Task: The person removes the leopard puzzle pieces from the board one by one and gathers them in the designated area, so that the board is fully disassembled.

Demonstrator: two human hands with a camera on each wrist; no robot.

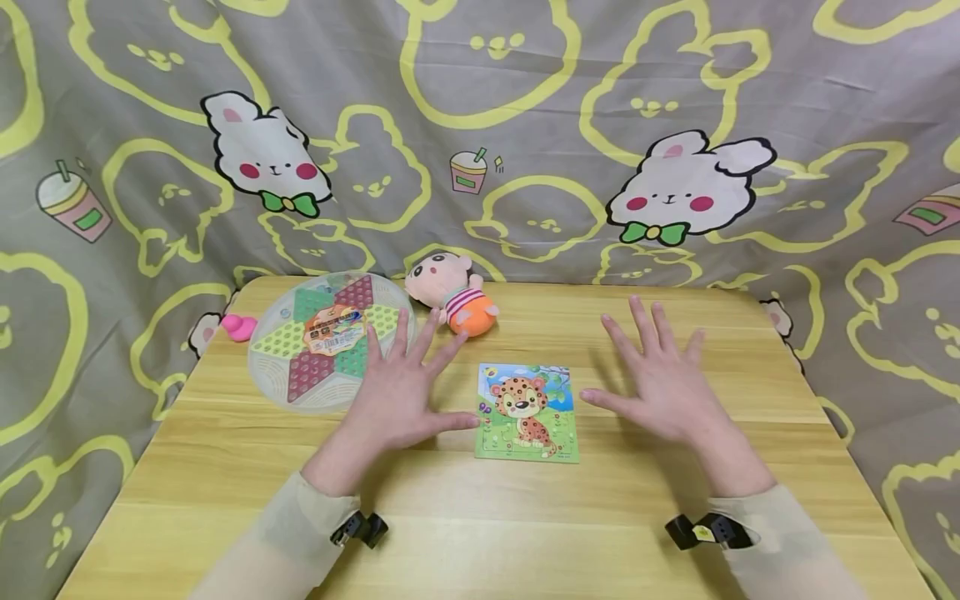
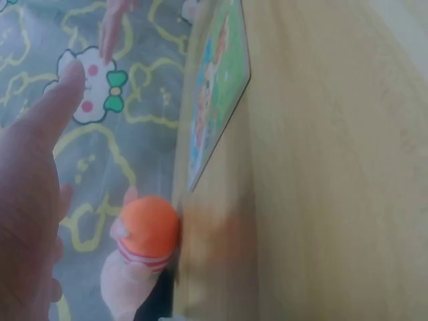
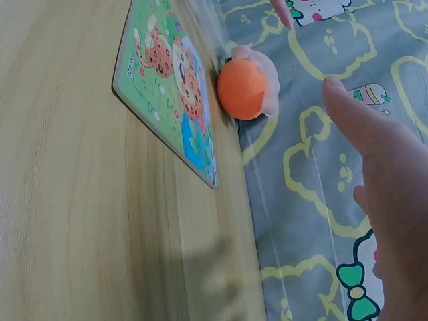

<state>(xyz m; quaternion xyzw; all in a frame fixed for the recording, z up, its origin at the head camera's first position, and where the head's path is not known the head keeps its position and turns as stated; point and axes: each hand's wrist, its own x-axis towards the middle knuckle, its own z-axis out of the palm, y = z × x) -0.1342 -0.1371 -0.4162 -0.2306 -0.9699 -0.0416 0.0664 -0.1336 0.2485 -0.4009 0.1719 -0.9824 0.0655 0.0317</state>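
A square leopard jigsaw puzzle [image 1: 527, 413] lies flat on the wooden table between the two hands. On its left, the left hand [image 1: 405, 396] hovers with fingers spread, its thumb tip at the puzzle's left edge in the head view. The right hand [image 1: 667, 383] is held over the table on the other side, fingers spread and thumb pointing at the puzzle. Neither hand holds anything. In the left wrist view the puzzle [image 2: 221, 80] appears edge-on, below the level of the left hand [image 2: 33, 154]. The right wrist view shows the puzzle [image 3: 167, 80] apart from the right hand [image 3: 394, 187].
A round Chinese checkers board [image 1: 322, 342] in clear wrapping lies at the back left, partly behind the left hand. Next to it are a pink toy [image 1: 238, 327] and a plush doll [image 1: 453, 296] with an orange bottom. A patterned grey curtain [image 1: 525, 125] surrounds the table [image 1: 487, 533].
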